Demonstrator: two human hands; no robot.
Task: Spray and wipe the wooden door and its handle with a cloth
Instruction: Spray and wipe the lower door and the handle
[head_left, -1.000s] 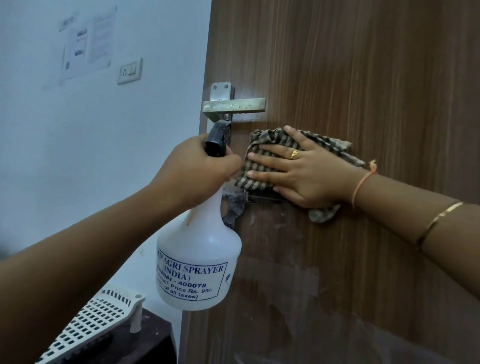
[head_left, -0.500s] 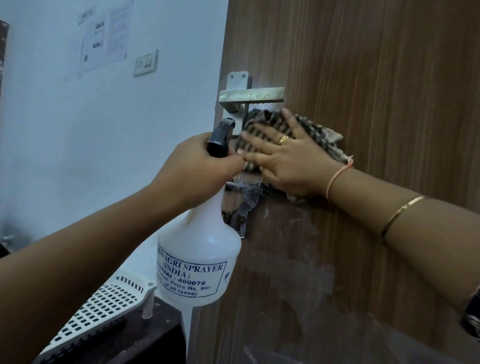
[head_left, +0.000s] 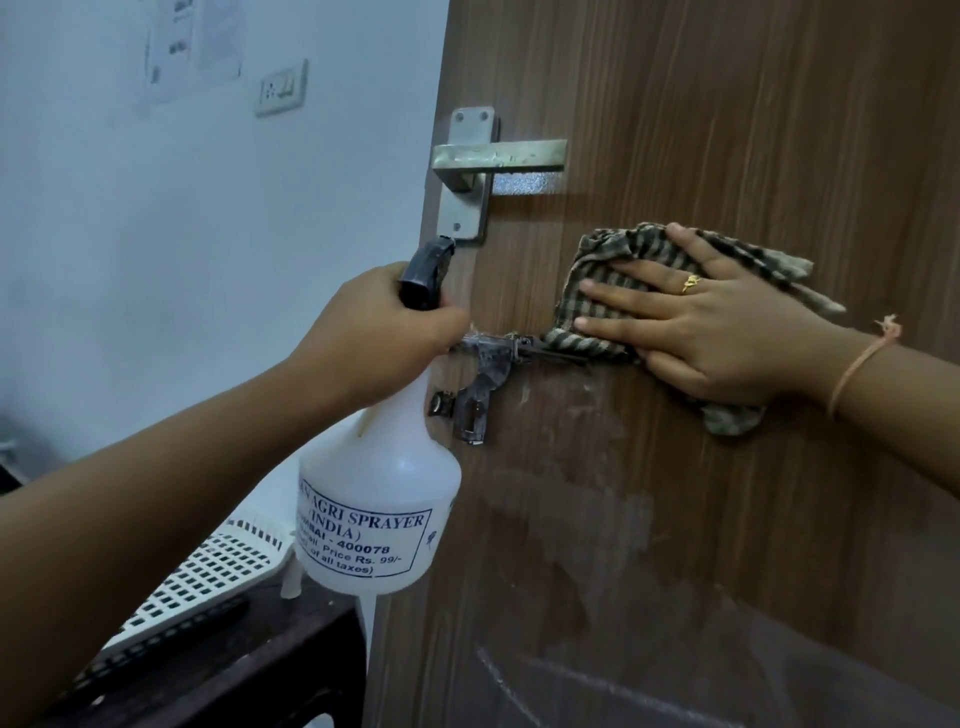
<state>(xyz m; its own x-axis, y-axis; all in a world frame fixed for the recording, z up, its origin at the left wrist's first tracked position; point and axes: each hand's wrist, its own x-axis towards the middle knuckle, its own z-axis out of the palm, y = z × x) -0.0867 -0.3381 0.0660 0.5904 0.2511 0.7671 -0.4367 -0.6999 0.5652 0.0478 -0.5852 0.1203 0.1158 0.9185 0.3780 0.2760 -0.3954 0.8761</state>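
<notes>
The left hand (head_left: 374, 332) curls tightly round the neck of a white, black-nozzled spray bottle (head_left: 379, 499), held at the door's edge below the steel lever handle (head_left: 498, 154). The brown wooden door (head_left: 727, 519) shows pale smeared streaks. The striped cloth (head_left: 602, 254), tucked under the handle half a second ago, now lies lower and further right, beside the latch (head_left: 483, 374). The right hand (head_left: 727, 332) presses it flat, fingers straight and slightly spread.

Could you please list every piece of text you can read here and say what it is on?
"AGRI SPRAYER" on the spray bottle label.
"(INDIA)": same label.
"- 400078": same label.
"Price Rs. 99/-": same label.
"of all taxes)": same label.
On the wall papers: too blurred to read.
</notes>
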